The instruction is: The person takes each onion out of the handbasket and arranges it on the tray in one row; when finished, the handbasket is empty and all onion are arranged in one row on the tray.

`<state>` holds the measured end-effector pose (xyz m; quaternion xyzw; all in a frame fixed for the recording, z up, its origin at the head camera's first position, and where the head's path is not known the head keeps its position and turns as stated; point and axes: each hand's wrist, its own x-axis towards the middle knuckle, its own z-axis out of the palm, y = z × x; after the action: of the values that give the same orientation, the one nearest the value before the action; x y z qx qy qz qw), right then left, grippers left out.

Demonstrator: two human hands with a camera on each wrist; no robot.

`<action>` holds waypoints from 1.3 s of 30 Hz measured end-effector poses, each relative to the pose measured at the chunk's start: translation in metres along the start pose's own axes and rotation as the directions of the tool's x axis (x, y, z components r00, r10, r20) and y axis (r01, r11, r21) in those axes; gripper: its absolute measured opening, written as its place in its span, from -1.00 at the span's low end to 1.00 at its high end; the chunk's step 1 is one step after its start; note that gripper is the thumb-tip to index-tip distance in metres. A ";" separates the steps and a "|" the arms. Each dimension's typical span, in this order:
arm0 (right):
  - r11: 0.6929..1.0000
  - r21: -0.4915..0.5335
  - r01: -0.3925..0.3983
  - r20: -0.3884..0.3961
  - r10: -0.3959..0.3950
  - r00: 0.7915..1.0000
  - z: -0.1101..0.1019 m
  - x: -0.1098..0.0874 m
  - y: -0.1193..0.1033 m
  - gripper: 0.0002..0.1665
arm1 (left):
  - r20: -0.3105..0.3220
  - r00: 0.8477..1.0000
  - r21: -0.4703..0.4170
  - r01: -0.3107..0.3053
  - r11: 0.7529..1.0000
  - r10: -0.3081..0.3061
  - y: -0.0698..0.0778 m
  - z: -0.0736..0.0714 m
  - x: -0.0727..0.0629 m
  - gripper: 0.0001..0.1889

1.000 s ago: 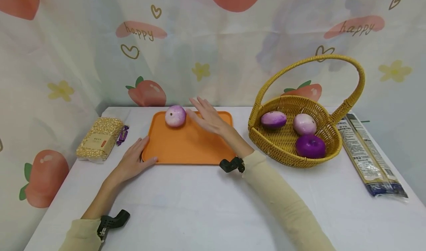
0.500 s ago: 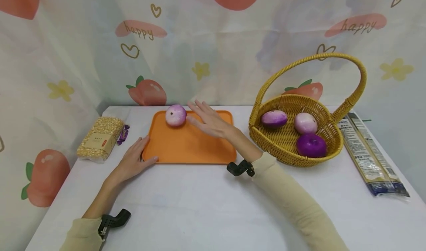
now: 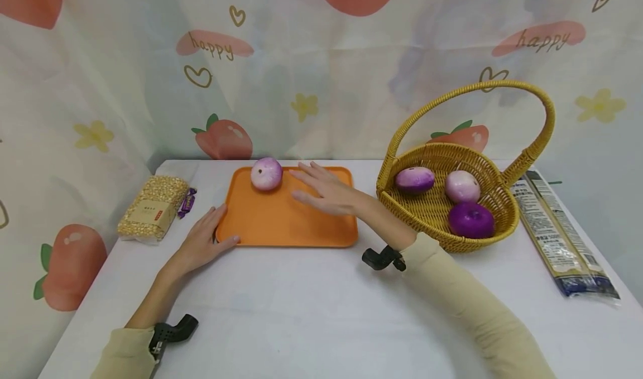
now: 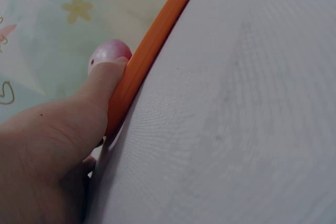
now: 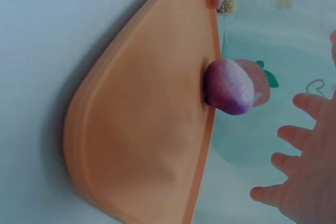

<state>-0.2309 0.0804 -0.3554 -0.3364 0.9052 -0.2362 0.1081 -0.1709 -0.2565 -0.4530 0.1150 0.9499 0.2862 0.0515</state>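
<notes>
A purple-and-white onion [image 3: 266, 174] sits at the back left of an orange tray [image 3: 296, 231]. My left hand [image 3: 203, 239] rests on the tray's left front corner, thumb stretched over its edge; in the left wrist view the thumb [image 4: 105, 80] lies along the orange rim. Over the tray's right half, my right hand [image 3: 329, 192] hovers with fingers spread and holds nothing. The right wrist view shows a gap between its fingers [image 5: 294, 137] and the onion [image 5: 229, 86]. To the right stands a yellow wicker basket [image 3: 417, 220] with a tall handle.
Inside the basket lie a long purple-white vegetable [image 3: 414, 180], a pale onion [image 3: 462, 186] and a dark purple one [image 3: 471, 220]. A bag of yellow grains [image 3: 153, 209] and a purple-wrapped candy [image 3: 187, 202] lie left; a long flat packet [image 3: 562, 239] lies far right.
My right hand has drawn away from the onion, to the right and slightly nearer. The left hand and the onion have stayed in place.
</notes>
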 end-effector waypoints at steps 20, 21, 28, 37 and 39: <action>0.997 -0.052 0.062 0.042 -0.059 0.997 -0.009 -0.054 0.007 -0.15 | -0.005 1.000 0.008 -0.007 1.000 0.007 0.002 0.000 0.001 -0.02; 0.997 -0.055 0.059 0.045 -0.056 0.997 -0.009 -0.057 0.007 -0.15 | -0.004 1.000 0.007 -0.006 1.000 0.006 0.002 0.000 0.001 -0.02; 0.996 -0.072 0.050 0.046 -0.047 0.998 -0.011 -0.070 0.010 -0.16 | -0.002 1.000 0.005 -0.002 1.000 0.002 0.002 -0.001 0.000 -0.02; 0.996 -0.076 0.044 0.044 -0.041 0.998 -0.015 -0.084 0.013 -0.17 | -0.004 1.000 0.009 -0.002 1.000 0.002 0.001 -0.002 -0.001 -0.02; 0.996 -0.075 0.044 0.050 -0.040 0.998 -0.016 -0.088 0.014 -0.18 | -0.002 1.000 0.005 -0.004 1.000 0.004 0.001 -0.001 -0.001 -0.02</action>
<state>-0.1781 0.1533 -0.3452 -0.3647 0.9034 -0.1958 0.1121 -0.1699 -0.2568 -0.4516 0.1165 0.9504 0.2839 0.0496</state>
